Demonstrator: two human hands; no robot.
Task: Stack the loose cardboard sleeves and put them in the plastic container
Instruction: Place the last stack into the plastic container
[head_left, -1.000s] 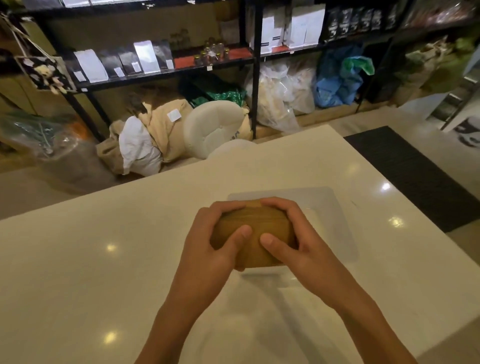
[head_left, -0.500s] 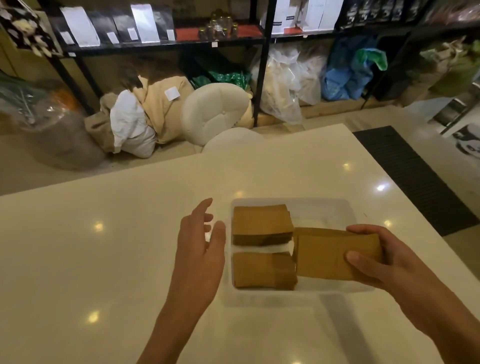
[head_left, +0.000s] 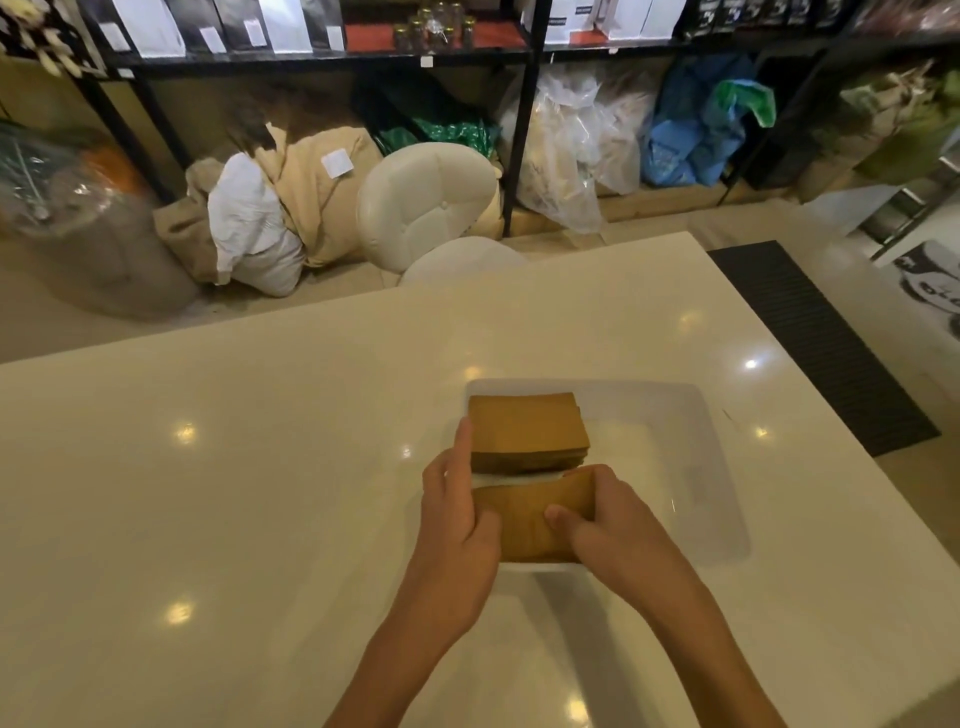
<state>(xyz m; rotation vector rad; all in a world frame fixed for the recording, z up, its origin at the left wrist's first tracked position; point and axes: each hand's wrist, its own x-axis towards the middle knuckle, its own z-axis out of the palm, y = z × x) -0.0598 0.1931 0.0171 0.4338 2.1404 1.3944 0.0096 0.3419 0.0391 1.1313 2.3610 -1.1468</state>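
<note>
- Warm, yellowish indoor light, fairly dim overall; the shelves (head_left: 322, 57) at the back sit in deeper shade.
- The glossy white surface (head_left: 208, 519) carries small round glare spots mirrored from lights overhead.
- A soft shadow falls toward the viewer beneath the forearms and the near rim of the plastic container (head_left: 722, 467).
- Wide-angle bending curves the shelves and surface edges.
- Focus is soft throughout, with slight smear on the bags and floor at the borders.

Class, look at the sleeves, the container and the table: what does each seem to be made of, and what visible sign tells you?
Sleeves: brown cardboard, matte; thin layered edges show at the stack's side.
Container: plastic, frosted and translucent; the table shows faintly through its walls.
Table: glossy off-white top, perhaps polished stone or laminate; it mirrors ceiling lights.
</note>
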